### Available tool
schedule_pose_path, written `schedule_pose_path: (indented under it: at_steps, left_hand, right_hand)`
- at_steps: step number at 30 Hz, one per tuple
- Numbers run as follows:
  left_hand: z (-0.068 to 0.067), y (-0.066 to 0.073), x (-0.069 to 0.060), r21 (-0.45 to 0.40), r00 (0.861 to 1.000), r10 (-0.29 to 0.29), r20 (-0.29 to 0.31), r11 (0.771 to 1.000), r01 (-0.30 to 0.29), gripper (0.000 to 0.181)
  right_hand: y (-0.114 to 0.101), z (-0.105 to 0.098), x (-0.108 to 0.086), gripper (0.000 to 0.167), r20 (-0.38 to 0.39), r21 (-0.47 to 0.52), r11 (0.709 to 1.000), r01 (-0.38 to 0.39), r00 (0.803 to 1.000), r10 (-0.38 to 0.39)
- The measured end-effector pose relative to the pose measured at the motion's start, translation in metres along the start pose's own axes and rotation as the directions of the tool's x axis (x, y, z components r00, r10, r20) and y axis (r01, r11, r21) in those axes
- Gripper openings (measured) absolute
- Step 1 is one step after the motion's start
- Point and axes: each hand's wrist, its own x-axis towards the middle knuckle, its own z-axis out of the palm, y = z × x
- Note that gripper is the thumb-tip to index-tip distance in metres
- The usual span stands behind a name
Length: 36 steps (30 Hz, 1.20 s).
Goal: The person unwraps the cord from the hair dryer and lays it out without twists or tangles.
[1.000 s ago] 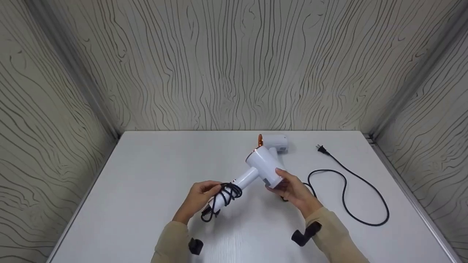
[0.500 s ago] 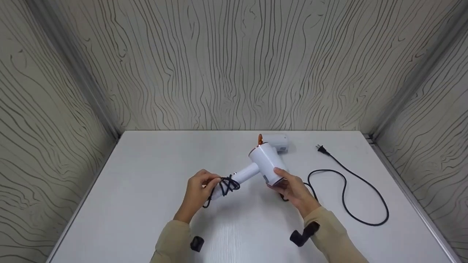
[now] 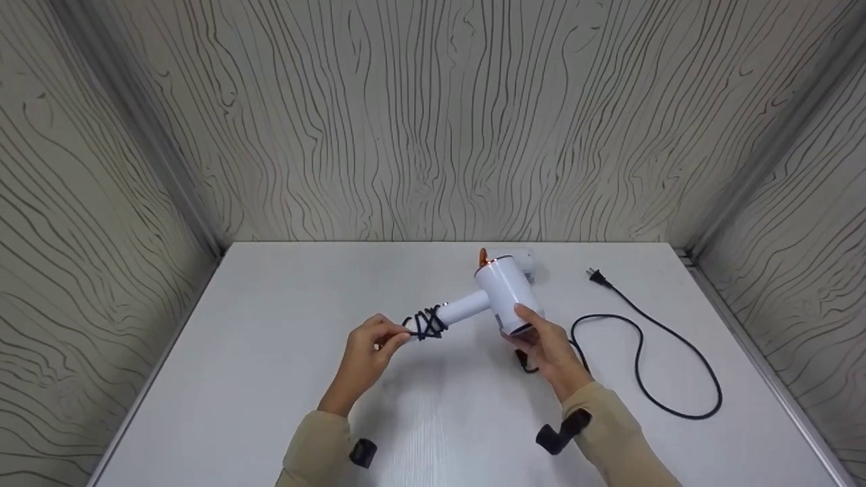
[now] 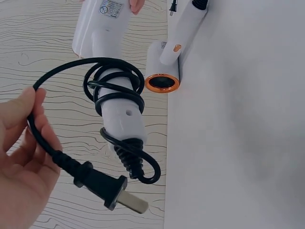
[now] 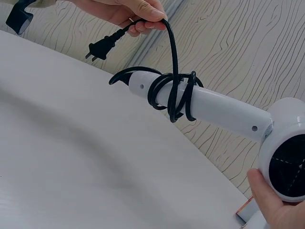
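Since the frame a second ago, the held hair dryer [image 3: 509,294] has shifted up and to the right in my head view, its handle [image 5: 228,112] now nearer level, and it covers more of the second hair dryer [image 4: 156,62] behind it. I have it off the worktop [image 3: 304,291], the right grip [image 3: 549,348] curled around the rear of its body. Out past the handle's end, the left grip [image 3: 367,352] pinches the black cord [image 5: 173,50] between thumb and finger, with the plug [image 4: 102,185] hanging just beyond the fingers. Several turns loop round the handle. As I judge it, this steadies the dryer and brings the plug end clear of those turns, so the cord can be worked with little snagging. Over on the right, the other cord [image 3: 719,389] lies spread on the worktop.
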Motion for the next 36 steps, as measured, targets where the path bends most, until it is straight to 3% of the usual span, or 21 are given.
schedule_pose_path:
  at_steps: [5,9,17,24,36]
  left_hand:
    - [-0.002,0.002,-0.004,-0.083,0.997,-0.021,0.075,0.996,0.027,0.013]
    - [-0.004,0.002,-0.009,-0.131,0.985,-0.015,0.173,0.991,0.038,0.014]
    - [0.004,-0.006,-0.016,-0.055,0.943,-0.079,0.324,0.993,0.102,0.015]
    - [0.016,-0.016,-0.019,0.003,0.932,-0.106,0.346,0.994,0.112,0.014]
    - [0.029,-0.042,-0.018,0.096,0.939,-0.173,0.298,0.984,0.151,0.008]
  right_hand:
    - [0.000,0.001,0.000,0.076,-0.001,0.071,0.997,0.032,0.999,-0.032]
    - [-0.001,-0.001,-0.001,0.076,-0.010,0.143,0.989,0.037,0.999,-0.036]
    - [-0.005,-0.002,-0.002,0.080,-0.007,0.290,0.956,0.037,0.999,-0.037]
    - [-0.011,-0.004,-0.003,0.082,-0.005,0.385,0.922,0.042,0.999,-0.044]
    - [-0.020,-0.003,-0.010,0.077,0.036,0.463,0.886,-0.010,0.999,-0.008]
